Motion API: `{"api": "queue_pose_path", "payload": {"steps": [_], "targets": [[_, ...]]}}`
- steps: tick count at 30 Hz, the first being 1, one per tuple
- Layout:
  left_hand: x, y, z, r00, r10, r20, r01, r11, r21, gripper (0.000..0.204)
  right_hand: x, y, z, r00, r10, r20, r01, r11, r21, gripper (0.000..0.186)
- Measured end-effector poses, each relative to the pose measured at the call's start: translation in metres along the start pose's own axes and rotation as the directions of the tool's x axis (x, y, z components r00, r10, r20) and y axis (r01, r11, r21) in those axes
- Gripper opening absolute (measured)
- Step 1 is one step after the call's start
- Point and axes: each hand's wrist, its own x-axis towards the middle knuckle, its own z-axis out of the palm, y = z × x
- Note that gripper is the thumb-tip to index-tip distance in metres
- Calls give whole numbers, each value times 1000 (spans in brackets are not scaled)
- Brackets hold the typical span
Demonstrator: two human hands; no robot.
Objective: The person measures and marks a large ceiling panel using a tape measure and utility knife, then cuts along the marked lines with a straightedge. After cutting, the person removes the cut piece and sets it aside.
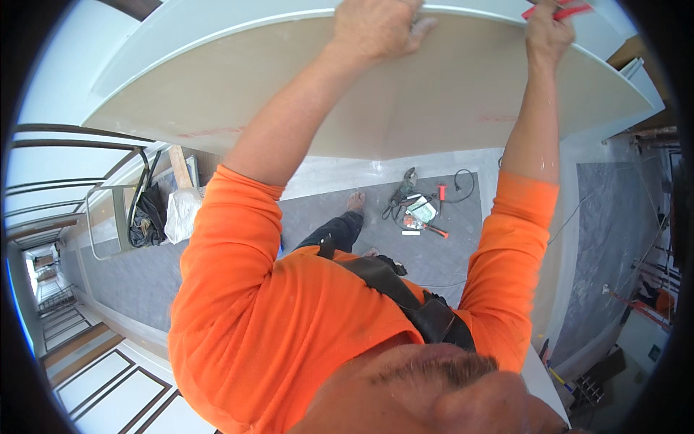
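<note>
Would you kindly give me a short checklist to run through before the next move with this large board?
1. Left hand at the upper edge of the board: ok, touching it.
2. Right hand has a grip on the red object: ok, though blur hides its exact kind.
3. Board secured at its ends: cannot tell, no fixing is discernible.
4. Floor near the feet free of loose items: not ok, a dark power tool and a red tool lie there.
5. Feet protected: not ok, the forward foot appears bare.
</note>
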Motion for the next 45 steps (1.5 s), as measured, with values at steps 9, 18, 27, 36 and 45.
{"api": "queue_pose_path", "payload": {"steps": [9,18,27,36,45], "targets": [[-25,-3,-7,997,10,77,0,993,-121,62,-11,13,32,992,-110,58,123,933,-339,56],[-46,-1,-14,983,166,-79,-168,986,-23,60,-29,12,-17,971,-225,85,240,867,-437,48],[-1,-73,-21,979,-19,201,-6,992,125,73,-92,-10,-74,957,-288,-42,278,947,-159,52],[29,-118,-3,980,89,177,-112,986,124,73,-104,-18,-95,938,-342,-57,327,926,-187,57],[113,-229,59,989,18,145,-35,993,116,68,-102,-2,-54,895,-440,-73,409,875,-259,55]]}}
